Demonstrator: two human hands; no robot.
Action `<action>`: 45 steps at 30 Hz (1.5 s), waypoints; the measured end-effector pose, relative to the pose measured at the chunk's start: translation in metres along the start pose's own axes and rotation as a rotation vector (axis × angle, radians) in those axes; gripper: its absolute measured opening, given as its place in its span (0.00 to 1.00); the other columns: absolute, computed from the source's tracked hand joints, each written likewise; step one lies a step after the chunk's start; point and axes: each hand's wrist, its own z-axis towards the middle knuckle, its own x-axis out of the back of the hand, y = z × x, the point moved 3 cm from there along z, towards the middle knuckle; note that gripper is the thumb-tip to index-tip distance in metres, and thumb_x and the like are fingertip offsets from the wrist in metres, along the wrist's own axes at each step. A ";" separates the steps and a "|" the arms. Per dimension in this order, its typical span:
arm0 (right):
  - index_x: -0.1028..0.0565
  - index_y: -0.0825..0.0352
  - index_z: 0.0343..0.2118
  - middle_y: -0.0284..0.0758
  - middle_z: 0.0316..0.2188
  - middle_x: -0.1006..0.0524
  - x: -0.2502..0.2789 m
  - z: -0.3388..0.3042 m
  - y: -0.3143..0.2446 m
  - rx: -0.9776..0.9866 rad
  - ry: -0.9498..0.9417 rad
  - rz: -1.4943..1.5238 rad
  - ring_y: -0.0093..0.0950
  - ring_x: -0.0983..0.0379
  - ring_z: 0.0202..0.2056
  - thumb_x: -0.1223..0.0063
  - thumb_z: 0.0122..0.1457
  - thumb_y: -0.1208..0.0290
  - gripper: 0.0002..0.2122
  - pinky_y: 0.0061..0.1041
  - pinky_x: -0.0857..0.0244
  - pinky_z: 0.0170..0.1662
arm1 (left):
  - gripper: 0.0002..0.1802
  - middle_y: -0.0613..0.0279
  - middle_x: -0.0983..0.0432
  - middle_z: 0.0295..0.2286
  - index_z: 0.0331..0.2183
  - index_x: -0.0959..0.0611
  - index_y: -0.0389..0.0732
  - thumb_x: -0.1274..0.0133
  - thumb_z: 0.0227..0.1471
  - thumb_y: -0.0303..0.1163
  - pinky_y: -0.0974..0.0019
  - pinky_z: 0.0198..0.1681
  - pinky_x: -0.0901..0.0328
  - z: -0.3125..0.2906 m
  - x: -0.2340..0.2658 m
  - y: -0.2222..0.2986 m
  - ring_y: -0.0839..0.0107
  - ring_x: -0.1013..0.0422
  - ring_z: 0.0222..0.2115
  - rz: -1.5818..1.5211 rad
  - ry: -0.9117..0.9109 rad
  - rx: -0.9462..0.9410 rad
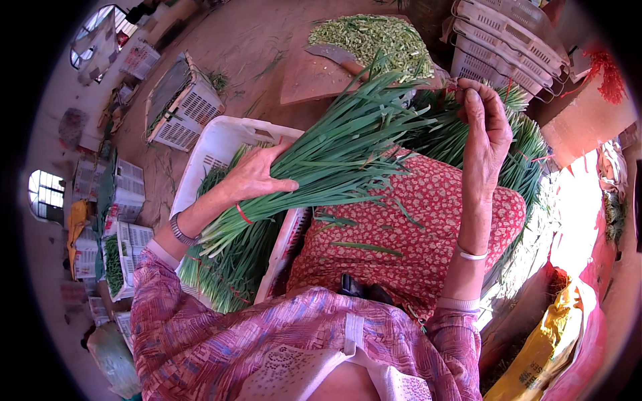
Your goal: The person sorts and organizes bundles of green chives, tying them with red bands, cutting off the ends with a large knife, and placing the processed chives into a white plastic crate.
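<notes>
My left hand [257, 172] is wrapped round a bunch of green garlic chives [341, 157]. A red band [243, 214] circles its pale stem ends; the leaves fan out up and to the right across my lap. Raised at the right, my right hand [483, 123] pinches thumb and fingers together; what they hold is too small to make out. Under the left forearm is a white plastic crate [224, 130] with more banded chives [231, 267] in it. Loose chives [521, 150] lie in a pile beyond and below my right hand.
A board [304, 80] ahead bears a heap of chopped green pieces [374, 40] and a knife [334, 57]. Stacked crates [505, 43] stand at the far right, near red ties [605, 70]. Another crate [190, 110] is at the left. A yellow sack [542, 347] lies at lower right.
</notes>
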 end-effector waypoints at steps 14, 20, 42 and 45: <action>0.22 0.71 0.41 0.25 0.29 0.25 0.001 -0.075 0.081 -0.485 -0.105 0.022 0.13 0.35 0.31 0.47 0.65 0.69 0.10 0.15 0.38 0.36 | 0.37 0.49 0.18 0.38 0.53 0.27 0.36 0.33 0.41 0.38 0.58 0.46 0.30 -0.029 -0.071 -0.094 0.55 0.22 0.41 0.113 0.406 0.172; 0.22 0.70 0.40 0.25 0.29 0.25 -0.029 -0.084 0.088 -0.539 -0.176 0.103 0.12 0.35 0.31 0.47 0.64 0.71 0.08 0.14 0.39 0.35 | 0.36 0.50 0.18 0.39 0.52 0.27 0.36 0.33 0.41 0.36 0.59 0.46 0.30 -0.027 -0.070 -0.091 0.56 0.21 0.41 0.107 0.398 0.185; 0.20 0.70 0.33 0.37 0.21 0.23 -0.086 -0.063 0.088 -0.412 -0.270 -0.173 0.25 0.28 0.22 0.34 0.52 0.59 0.16 0.28 0.35 0.27 | 0.37 0.45 0.20 0.40 0.52 0.27 0.31 0.32 0.40 0.34 0.59 0.47 0.31 -0.028 -0.073 -0.071 0.53 0.22 0.41 0.230 0.437 0.233; 0.19 0.69 0.30 0.34 0.16 0.26 -0.092 -0.070 0.098 -0.434 -0.173 -0.034 0.20 0.34 0.18 0.37 0.55 0.66 0.10 0.26 0.37 0.24 | 0.37 0.45 0.20 0.40 0.52 0.27 0.31 0.32 0.40 0.33 0.59 0.48 0.31 -0.029 -0.073 -0.072 0.53 0.22 0.41 0.246 0.448 0.224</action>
